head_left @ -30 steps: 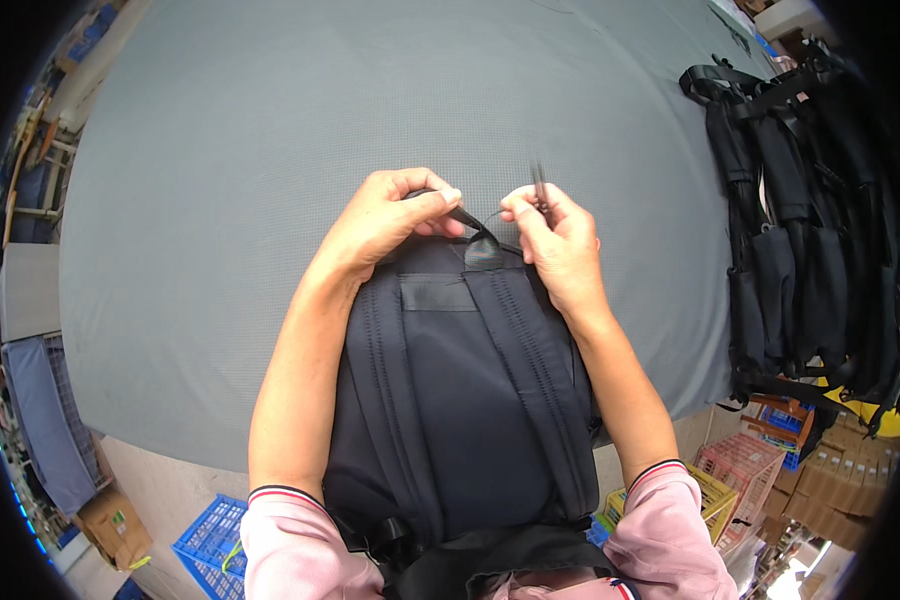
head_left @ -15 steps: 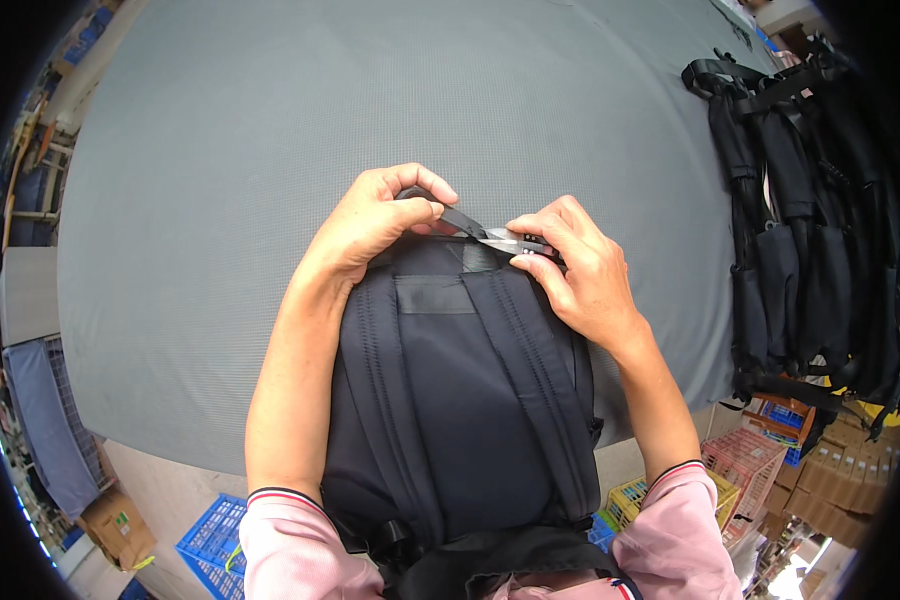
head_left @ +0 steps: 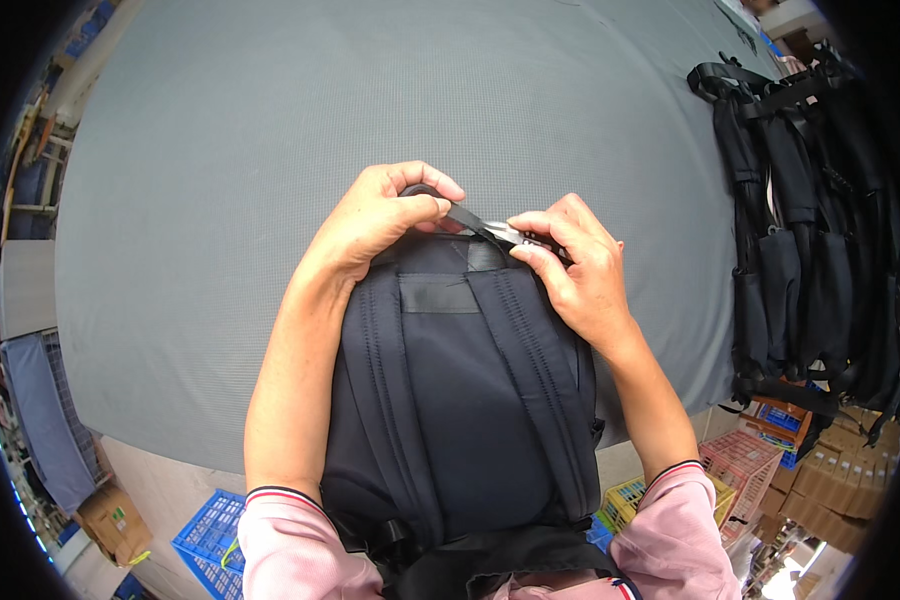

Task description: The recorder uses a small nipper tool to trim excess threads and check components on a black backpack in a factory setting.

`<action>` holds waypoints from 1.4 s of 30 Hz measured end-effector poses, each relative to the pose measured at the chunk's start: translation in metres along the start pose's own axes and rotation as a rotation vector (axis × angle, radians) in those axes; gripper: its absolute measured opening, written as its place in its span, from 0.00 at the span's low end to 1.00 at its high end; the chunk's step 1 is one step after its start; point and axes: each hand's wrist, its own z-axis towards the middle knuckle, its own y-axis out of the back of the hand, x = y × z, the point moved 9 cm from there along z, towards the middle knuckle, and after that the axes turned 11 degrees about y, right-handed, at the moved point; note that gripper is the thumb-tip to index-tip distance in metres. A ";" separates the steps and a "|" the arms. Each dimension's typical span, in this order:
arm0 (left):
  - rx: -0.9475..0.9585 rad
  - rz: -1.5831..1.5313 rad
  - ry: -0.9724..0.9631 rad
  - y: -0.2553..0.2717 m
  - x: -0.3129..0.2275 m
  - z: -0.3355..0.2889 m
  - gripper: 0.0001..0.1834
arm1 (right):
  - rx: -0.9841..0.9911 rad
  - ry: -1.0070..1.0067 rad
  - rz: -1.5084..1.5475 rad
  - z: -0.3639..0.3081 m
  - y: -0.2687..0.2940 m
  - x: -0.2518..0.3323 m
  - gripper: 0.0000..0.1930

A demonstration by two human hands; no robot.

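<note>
A dark navy backpack lies in front of me, straps side up, on the near edge of the table. My left hand pinches the black webbing handle at its top and lifts it off the bag. In my right hand is a pair of small thread snips, gripped between thumb and fingers. The metal blades point left and meet the handle's right end; whether they are closed on a thread is too small to tell.
The grey cloth-covered table spreads out ahead. Several black bags are lined up along its right side. Below the table edge stand a blue crate, a red crate and cardboard boxes.
The snips' blades have tilted and now sit closer against the handle's right end. My right hand has shifted very slightly; the left keeps its pinch on the handle.
</note>
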 end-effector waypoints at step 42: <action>0.051 -0.005 -0.077 0.000 0.000 0.005 0.15 | 0.233 0.498 -0.552 0.028 -0.006 0.068 0.09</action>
